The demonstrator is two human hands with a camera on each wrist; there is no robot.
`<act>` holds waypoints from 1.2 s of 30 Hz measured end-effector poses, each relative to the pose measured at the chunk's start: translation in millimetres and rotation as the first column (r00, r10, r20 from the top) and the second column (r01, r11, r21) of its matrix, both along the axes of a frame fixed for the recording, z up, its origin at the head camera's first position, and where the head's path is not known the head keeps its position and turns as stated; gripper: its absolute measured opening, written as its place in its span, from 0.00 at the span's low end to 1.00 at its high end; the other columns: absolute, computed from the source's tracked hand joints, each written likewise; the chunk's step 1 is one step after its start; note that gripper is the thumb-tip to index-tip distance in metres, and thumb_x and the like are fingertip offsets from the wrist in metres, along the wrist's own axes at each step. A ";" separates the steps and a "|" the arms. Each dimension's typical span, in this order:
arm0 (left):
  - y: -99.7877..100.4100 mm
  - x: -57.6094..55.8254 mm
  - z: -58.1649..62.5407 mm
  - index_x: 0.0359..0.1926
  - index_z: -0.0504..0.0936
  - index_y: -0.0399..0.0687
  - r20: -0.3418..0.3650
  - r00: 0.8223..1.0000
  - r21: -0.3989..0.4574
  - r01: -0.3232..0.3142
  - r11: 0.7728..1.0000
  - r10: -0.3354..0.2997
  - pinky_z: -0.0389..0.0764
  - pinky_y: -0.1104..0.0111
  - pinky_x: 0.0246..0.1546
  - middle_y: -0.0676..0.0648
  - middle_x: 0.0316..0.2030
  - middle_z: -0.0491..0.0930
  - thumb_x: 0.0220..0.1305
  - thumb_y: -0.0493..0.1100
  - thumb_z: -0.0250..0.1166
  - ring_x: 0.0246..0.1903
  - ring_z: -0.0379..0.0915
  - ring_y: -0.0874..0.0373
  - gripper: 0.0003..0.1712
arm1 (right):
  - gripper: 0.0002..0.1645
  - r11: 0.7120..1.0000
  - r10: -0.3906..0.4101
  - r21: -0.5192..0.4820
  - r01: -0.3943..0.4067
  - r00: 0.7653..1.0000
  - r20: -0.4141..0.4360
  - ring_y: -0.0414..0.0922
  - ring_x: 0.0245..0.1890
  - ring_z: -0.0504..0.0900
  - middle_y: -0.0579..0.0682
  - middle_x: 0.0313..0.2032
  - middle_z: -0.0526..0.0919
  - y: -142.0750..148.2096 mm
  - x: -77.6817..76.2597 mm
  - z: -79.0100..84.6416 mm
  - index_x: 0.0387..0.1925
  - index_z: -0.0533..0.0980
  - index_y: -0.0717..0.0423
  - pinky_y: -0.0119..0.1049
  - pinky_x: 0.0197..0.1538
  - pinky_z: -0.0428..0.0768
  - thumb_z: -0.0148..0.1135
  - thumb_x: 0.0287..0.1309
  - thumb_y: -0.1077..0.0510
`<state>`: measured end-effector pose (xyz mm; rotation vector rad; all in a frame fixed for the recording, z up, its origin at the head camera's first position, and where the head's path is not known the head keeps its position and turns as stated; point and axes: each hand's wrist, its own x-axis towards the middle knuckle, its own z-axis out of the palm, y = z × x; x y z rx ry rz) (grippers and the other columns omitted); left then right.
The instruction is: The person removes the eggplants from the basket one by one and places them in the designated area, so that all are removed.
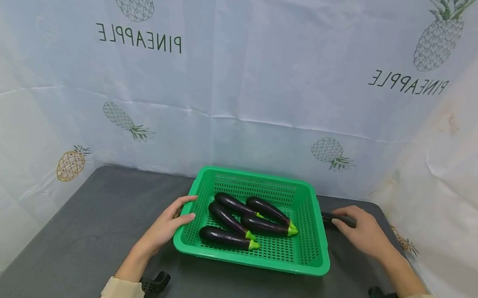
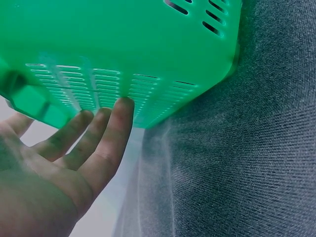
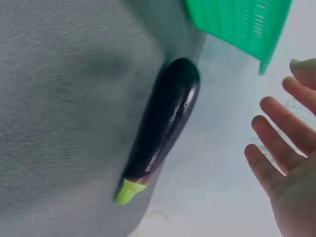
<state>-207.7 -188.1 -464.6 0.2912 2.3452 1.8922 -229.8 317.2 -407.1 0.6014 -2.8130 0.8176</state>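
A green plastic basket (image 1: 250, 261) with slotted walls stands on the dark table and holds several glossy eggplants (image 1: 226, 238) with green stems. At its left side my left hand (image 1: 166, 223) holds the rim, with thumb and index finger over the edge. The left wrist view shows the other fingers (image 2: 116, 133) against the outer wall. To the right of the basket lies a single eggplant (image 3: 163, 121), its stem towards the near edge of that view. My right hand (image 1: 362, 231) is over it in the head view; its fingers are spread and apart from it in the right wrist view.
Dark grey cloth covers the table (image 1: 120, 214). White curtains (image 1: 266, 86) printed with pineapples hang behind it and along both sides. The basket's far rim is close to the back curtain. Black straps with small devices (image 1: 156, 282) sit on both wrists.
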 end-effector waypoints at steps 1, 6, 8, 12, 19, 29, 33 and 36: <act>0.1 -0.1 0.1 0.76 0.62 0.57 0.002 1.000 0.000 -0.001 1.000 0.001 0.70 0.48 0.62 0.40 0.75 0.57 0.77 0.49 0.59 0.73 0.56 0.42 0.31 | 0.16 1.000 -0.002 0.001 0.002 1.000 -0.005 0.64 0.57 0.76 0.60 0.54 0.80 -1.4 0.1 2.6 0.55 0.80 0.59 0.65 0.54 0.75 0.62 0.72 0.55; 0.3 -0.4 1.0 0.76 0.62 0.56 0.010 1.000 0.002 -0.003 1.000 0.003 0.71 0.49 0.61 0.39 0.75 0.58 0.77 0.48 0.58 0.72 0.58 0.42 0.30 | 0.15 1.000 -0.003 -0.006 0.003 1.000 -0.027 0.63 0.57 0.77 0.60 0.53 0.81 -7.9 1.3 14.0 0.55 0.80 0.59 0.63 0.53 0.75 0.61 0.73 0.56; 0.6 -0.6 1.3 0.76 0.62 0.55 0.009 1.000 0.002 -0.003 1.000 0.003 0.71 0.49 0.61 0.39 0.75 0.58 0.78 0.47 0.58 0.72 0.58 0.42 0.30 | 0.15 1.000 0.000 -0.010 0.000 0.999 -0.034 0.63 0.57 0.76 0.60 0.54 0.81 -10.5 2.1 18.3 0.55 0.80 0.59 0.64 0.54 0.74 0.61 0.73 0.56; 0.5 -0.5 1.9 0.76 0.62 0.55 -0.001 1.000 -0.006 -0.005 1.000 0.005 0.68 0.47 0.63 0.39 0.75 0.58 0.78 0.48 0.58 0.73 0.56 0.42 0.31 | 0.17 1.000 0.000 -0.015 0.000 0.999 -0.042 0.65 0.59 0.75 0.62 0.56 0.80 -17.1 3.9 27.5 0.56 0.80 0.61 0.65 0.56 0.72 0.60 0.73 0.56; 0.3 -0.1 1.3 0.76 0.62 0.55 -0.012 1.000 -0.008 -0.001 1.000 0.001 0.63 0.43 0.66 0.41 0.76 0.56 0.78 0.47 0.57 0.76 0.51 0.42 0.30 | 0.18 1.000 0.005 0.006 -0.004 0.999 -0.049 0.63 0.57 0.77 0.62 0.55 0.81 -34.8 4.0 43.7 0.57 0.80 0.61 0.63 0.55 0.74 0.60 0.74 0.55; 1.1 -0.5 -0.6 0.76 0.62 0.57 -0.010 1.000 -0.001 0.001 1.000 -0.001 0.63 0.43 0.66 0.42 0.76 0.56 0.78 0.48 0.58 0.76 0.50 0.43 0.30 | 0.16 0.995 0.074 0.077 -0.069 0.996 -0.059 0.56 0.49 0.81 0.58 0.51 0.82 -71.9 4.2 66.6 0.54 0.81 0.61 0.56 0.51 0.78 0.61 0.72 0.57; 1.3 -0.5 -0.6 0.76 0.62 0.57 -0.010 1.000 -0.004 0.002 1.000 -0.002 0.65 0.43 0.65 0.42 0.76 0.56 0.78 0.48 0.58 0.76 0.52 0.43 0.30 | 0.14 0.988 0.102 0.127 -0.092 0.992 -0.077 0.54 0.46 0.81 0.56 0.49 0.83 -86.8 0.6 68.9 0.52 0.82 0.59 0.52 0.48 0.79 0.64 0.70 0.58; 1.0 -0.6 -0.8 0.76 0.62 0.57 -0.009 1.000 0.000 0.005 1.000 -0.005 0.67 0.45 0.64 0.41 0.76 0.57 0.78 0.47 0.57 0.75 0.54 0.43 0.30 | 0.15 0.981 0.123 0.162 -0.109 0.989 -0.080 0.54 0.46 0.81 0.54 0.49 0.83 -99.0 -2.3 68.9 0.53 0.82 0.58 0.51 0.46 0.79 0.64 0.69 0.56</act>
